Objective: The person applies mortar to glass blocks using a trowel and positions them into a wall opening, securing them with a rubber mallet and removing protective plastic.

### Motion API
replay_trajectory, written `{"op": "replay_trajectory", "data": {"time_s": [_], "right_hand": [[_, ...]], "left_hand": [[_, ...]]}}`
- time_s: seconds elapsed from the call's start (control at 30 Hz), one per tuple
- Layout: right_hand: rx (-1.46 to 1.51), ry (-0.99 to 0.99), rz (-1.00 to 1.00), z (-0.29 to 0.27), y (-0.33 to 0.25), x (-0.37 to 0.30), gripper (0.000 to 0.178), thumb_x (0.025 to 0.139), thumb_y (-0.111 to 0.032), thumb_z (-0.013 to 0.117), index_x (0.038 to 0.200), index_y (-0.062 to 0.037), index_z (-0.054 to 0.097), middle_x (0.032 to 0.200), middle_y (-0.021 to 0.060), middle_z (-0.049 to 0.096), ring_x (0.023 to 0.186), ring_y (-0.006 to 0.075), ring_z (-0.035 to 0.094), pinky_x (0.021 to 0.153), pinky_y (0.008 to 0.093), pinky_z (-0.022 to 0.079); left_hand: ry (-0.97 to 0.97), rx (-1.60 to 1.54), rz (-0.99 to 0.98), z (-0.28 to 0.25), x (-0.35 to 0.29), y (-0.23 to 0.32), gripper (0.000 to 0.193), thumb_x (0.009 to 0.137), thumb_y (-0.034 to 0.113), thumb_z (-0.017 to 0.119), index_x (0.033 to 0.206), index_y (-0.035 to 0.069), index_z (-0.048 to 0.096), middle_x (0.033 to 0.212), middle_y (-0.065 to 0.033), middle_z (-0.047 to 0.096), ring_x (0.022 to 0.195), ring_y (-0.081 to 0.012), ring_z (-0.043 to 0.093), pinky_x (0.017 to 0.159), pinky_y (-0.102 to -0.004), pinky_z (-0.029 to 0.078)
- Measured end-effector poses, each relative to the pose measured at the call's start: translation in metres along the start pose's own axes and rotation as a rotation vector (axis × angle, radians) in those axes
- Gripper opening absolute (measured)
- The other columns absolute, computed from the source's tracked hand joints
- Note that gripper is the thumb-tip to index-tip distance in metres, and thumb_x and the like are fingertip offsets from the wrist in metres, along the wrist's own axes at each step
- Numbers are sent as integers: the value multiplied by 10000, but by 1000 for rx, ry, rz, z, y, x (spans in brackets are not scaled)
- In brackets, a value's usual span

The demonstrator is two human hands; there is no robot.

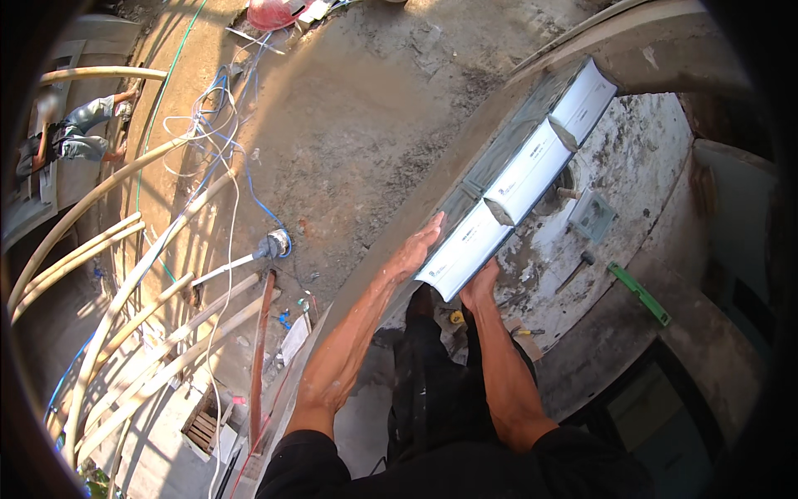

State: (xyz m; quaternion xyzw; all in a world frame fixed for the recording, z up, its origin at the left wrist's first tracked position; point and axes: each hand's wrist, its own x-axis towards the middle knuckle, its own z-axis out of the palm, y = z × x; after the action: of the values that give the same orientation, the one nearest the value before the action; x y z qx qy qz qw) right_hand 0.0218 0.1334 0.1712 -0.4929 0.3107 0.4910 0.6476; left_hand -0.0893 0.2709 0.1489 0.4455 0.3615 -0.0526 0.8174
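Observation:
Three white-faced rectangular tiles (465,244) with faint printing sit end to end along a concrete parapet (374,241), running away to the upper right. Grey mortar shows along their left side and at the joints. My left hand (416,245) lies with fingers stretched against the left edge of the nearest tile. At that tile's lower right corner, my right hand (480,285) grips the edge from below; its fingertips are partly hidden. To the right lie a clear-faced electrical box or tool (593,215), a hammer (575,270) and a green level (638,293).
A mortar-stained white board (657,133) lies right of the parapet. Beyond its left side are tangled cables (218,125), bamboo poles (158,374), a white pipe (229,268) and a red basin (277,12). Another person (79,137) is at the far left.

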Motion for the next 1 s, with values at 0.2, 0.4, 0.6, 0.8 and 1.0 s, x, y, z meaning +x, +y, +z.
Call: {"op": "replay_trajectory", "data": {"time_s": [0.2,0.4,0.6,0.8,1.0], "right_hand": [[-59,-25,5,-2,-2,-1,475,1050,-388,318,1389,-96,480,1303,76,590,1179,221,604,958,357,520],[33,-21,-54,-7,9,8,433,1044,-386,336,1308,-104,531,1205,65,623,1098,242,631,937,401,520],[106,-102,-63,-16,16,17,468,1041,-426,331,1324,-109,528,1210,66,624,1100,247,630,948,400,518],[86,-2,-105,-22,10,26,466,1031,-412,343,1307,-98,550,1199,70,637,1103,249,629,951,401,514],[57,-27,-147,-21,-29,45,455,1032,-359,349,1310,-64,557,1294,95,612,1202,250,570,1059,391,422]], "left_hand": [[2,3,-12,0,1,-2,590,1072,295,347,1565,5,201,1641,-135,197,1520,-227,163,1239,-342,127],[-8,-77,0,2,0,-1,590,1070,287,353,1566,5,200,1640,-130,204,1519,-220,170,1237,-334,121],[5,-79,-24,2,-3,12,569,1067,259,362,1558,4,231,1640,-112,218,1520,-212,168,1234,-327,126],[14,-11,-74,-1,1,24,541,1058,248,385,1531,-4,314,1617,-115,284,1509,-219,210,1228,-321,134],[-47,95,-37,-13,33,19,545,1064,283,391,1518,-14,338,1600,-107,327,1498,-225,238,1225,-337,160]]}}
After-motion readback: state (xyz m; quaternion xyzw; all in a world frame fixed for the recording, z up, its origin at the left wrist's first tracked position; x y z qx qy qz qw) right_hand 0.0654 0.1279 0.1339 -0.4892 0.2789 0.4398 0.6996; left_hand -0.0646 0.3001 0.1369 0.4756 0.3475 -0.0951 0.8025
